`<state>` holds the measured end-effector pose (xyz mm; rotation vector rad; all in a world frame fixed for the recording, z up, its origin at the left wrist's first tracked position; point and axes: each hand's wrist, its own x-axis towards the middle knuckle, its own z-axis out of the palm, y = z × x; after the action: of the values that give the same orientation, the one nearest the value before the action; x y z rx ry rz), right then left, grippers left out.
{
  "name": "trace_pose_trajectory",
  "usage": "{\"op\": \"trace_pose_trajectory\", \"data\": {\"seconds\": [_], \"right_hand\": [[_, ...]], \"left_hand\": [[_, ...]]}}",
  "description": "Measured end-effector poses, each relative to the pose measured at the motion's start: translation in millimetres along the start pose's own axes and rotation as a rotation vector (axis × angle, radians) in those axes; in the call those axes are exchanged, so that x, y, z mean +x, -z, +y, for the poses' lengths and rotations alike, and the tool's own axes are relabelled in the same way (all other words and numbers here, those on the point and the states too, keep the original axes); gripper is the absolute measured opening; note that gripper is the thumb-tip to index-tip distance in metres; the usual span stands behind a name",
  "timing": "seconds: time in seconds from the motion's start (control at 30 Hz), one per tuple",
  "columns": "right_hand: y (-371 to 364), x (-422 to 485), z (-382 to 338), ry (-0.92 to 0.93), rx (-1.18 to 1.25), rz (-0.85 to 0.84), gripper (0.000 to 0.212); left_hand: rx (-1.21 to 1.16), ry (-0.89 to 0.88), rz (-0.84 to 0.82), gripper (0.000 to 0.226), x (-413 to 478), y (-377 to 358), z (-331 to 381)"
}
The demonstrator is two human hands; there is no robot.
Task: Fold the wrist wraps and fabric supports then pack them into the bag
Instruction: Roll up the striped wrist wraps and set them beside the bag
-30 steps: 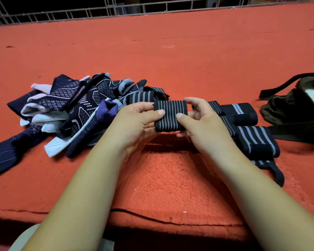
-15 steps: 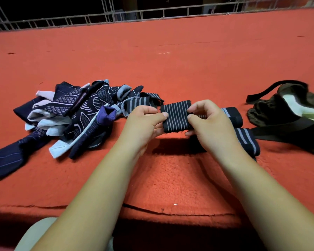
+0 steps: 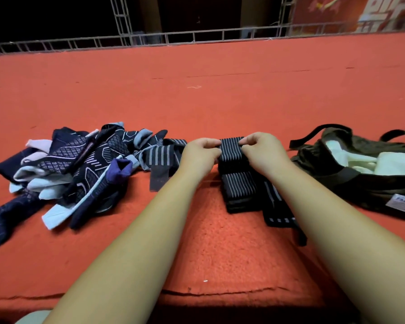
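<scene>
Orange carpet [image 3: 197, 101] | left grip [image 3: 200, 152], right grip [image 3: 262, 150] pinch striped wrap [image 3: 230, 148] | bag [image 3: 360, 183] cropped right

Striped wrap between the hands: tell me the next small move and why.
Probably set the striped wrap down on the folded wraps just beneath it and let go. The left hand and right hand each pinch one side of it, it looks fully folded, and an unfolded pile lies at the left.

Fabric pile [image 3: 80, 169] left — folded wraps [image 3: 239, 185] centre — bag [image 3: 360, 183] right.
</scene>
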<state>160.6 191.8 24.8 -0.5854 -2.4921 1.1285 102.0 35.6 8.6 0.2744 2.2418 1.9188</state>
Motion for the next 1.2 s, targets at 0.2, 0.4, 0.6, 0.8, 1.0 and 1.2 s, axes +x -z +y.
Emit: {"op": "trace_pose_trajectory", "data": {"seconds": [0.2,0.4,0.6,0.8,1.0,1.2], "right_hand": [[-13.6,11.8,16.3,-0.022,-0.235,-0.091,0.023],[-21.9,15.1,20.4,-0.008,-0.347,-0.146,0.024],[-18.8,12.9,11.2,0.030,-0.349,-0.118,0.023],[-18.5,1.4,-15.1,0.075,-0.337,-0.050,0.019],[-32.6,-13.5,-44.3,0.162,-0.253,-0.062,0.022],[-72.2,-30.7,-60.4,0.194,-0.113,-0.105,0.023]], "left_hand": [[0.183,0.052,-0.013,0.020,11.6,-14.6,-19.5],[0.245,0.067,-0.004,0.026,14.7,-13.8,-35.8],[0.184,0.071,-0.010,0.024,8.8,-6.9,-32.8],[0.248,0.016,0.055,0.017,2.7,26.3,-20.6],[0.493,-0.071,0.198,0.027,-11.7,70.9,-10.8],[0.676,0.148,0.283,0.058,-14.7,96.0,-42.5]]}}
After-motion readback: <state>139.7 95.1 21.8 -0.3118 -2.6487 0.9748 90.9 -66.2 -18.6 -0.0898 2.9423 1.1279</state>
